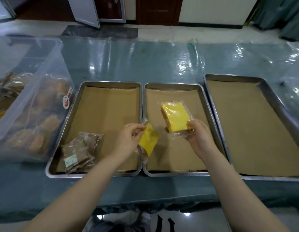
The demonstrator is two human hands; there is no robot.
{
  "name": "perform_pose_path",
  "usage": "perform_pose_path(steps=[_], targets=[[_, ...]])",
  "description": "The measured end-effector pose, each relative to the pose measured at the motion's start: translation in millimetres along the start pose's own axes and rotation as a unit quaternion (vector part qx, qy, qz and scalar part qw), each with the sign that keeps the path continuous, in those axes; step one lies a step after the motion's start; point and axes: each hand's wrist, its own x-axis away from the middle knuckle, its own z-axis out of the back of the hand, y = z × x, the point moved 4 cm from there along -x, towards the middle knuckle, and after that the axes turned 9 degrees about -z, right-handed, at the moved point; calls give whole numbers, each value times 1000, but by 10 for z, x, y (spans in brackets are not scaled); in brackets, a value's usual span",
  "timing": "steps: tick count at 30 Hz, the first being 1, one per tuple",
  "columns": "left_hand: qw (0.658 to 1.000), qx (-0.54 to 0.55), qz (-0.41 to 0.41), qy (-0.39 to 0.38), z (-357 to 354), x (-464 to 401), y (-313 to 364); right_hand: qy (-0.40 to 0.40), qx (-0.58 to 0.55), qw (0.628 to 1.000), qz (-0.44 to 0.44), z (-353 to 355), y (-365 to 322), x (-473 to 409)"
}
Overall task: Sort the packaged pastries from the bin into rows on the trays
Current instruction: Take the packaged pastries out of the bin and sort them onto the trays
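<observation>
Here, the lines below give where each thing lies.

Left hand: the left hand (128, 139) pinches the clear wrapper edge of a smaller yellow pastry pack (148, 141) between thumb and curled fingers, holding it tilted over the seam where the left tray and middle tray meet.

Right hand: the right hand (198, 134) grips the near end of a larger yellow cake pack (175, 117), fingers curled under it and thumb on top; the pack is over the middle tray, and whether its far end touches the paper I cannot tell.

Left tray: the left tray (61, 129), steel with a brown paper liner, holds two brown pastry packs (81, 151) overlapping in its near left corner.

Middle tray: the middle tray (205, 101) stands just beside the left one, rims nearly touching, lined with the same brown paper.

Right tray: the right tray (269, 91) lies to the right of the middle tray, paper-lined.

Bin: the clear plastic bin (36, 91) sits at the left of the trays, holding wrapped pastries, probably round golden buns and darker packs, blurred through its wall; a red and white sticker (67, 98) is on its side.

Table: the table (162, 64) is covered in a teal cloth under a shiny clear plastic sheet.
</observation>
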Motion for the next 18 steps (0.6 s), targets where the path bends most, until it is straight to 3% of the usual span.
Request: perform_pose_path(steps=[7,13,18], targets=[[997,34,62,15,-356,167,-324,-39,-77,995,-48,16,360,31],[996,23,89,8,-426,297,-411,-57,-129,977,-162,36,791,82],[996,13,89,22,-443,322,-423,-72,-51,973,-214,221,902,133]])
